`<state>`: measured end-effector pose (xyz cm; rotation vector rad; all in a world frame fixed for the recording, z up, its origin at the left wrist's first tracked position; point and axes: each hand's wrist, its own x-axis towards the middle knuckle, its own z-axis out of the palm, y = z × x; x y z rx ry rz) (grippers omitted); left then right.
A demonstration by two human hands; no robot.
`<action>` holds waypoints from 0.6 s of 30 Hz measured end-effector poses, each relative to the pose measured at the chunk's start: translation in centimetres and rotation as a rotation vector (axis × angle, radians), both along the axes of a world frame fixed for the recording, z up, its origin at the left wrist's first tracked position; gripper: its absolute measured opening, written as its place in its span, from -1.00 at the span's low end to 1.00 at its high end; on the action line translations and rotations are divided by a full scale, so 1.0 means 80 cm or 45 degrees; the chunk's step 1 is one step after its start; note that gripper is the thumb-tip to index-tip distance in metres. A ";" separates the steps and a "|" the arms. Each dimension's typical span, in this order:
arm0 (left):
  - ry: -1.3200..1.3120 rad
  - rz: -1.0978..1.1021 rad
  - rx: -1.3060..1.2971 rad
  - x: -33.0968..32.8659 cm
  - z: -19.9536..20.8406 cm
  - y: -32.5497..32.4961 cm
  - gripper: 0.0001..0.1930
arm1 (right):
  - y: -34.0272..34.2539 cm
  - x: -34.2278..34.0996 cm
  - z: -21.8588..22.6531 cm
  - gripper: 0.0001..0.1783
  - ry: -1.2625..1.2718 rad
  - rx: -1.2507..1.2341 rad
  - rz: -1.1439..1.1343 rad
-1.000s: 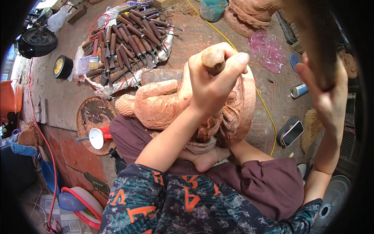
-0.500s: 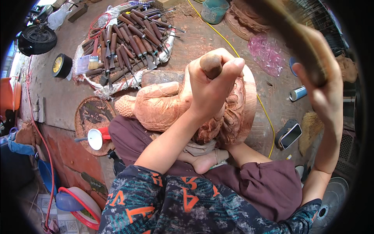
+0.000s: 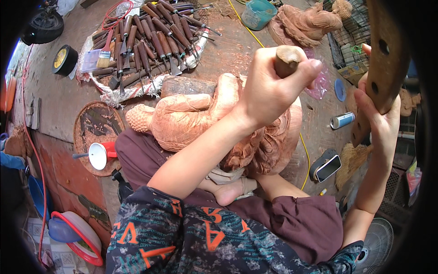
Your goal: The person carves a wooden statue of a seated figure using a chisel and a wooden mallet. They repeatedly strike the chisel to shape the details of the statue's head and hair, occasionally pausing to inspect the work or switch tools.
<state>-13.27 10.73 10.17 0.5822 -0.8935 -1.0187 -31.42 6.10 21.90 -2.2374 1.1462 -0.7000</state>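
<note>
A carved wooden statue (image 3: 178, 123) with a knobbed head lies on its side across my lap, head to the left. Its petalled round base (image 3: 287, 146) is on the right. My left hand (image 3: 264, 91) is closed around an upright chisel handle (image 3: 287, 59) over the base end; the blade is hidden beneath the hand. Raised at the right, my right hand (image 3: 382, 114) grips a flat wooden mallet (image 3: 388, 55), a long bar with holes in it. The mallet stands apart from the chisel handle, and its upper end leaves the picture.
Many wooden-handled chisels (image 3: 159, 43) lie on a sack at the far left, by a brush (image 3: 104, 59). A round tray (image 3: 84, 132) and red-white cup (image 3: 98, 155) sit left. Another statue (image 3: 305, 23), a can (image 3: 342, 120), a phone (image 3: 328, 168) and a yellow cord (image 3: 305, 155) are right.
The mallet has swung from slanting over toward the chisel to nearly upright, farther right. My left hand with the chisel has shifted right. The whole view has shifted a little.
</note>
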 end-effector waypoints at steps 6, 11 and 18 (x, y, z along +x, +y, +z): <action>0.076 -0.042 0.045 -0.005 -0.007 -0.010 -0.68 | -0.010 -0.009 0.009 -0.82 0.003 -0.049 -0.013; 0.219 -0.087 0.131 -0.005 -0.017 -0.010 -0.73 | -0.018 -0.007 -0.003 -0.44 0.643 -0.573 0.348; 0.222 -0.108 0.158 0.000 -0.021 -0.007 -0.74 | -0.024 -0.020 0.014 -0.51 0.655 -0.252 -0.005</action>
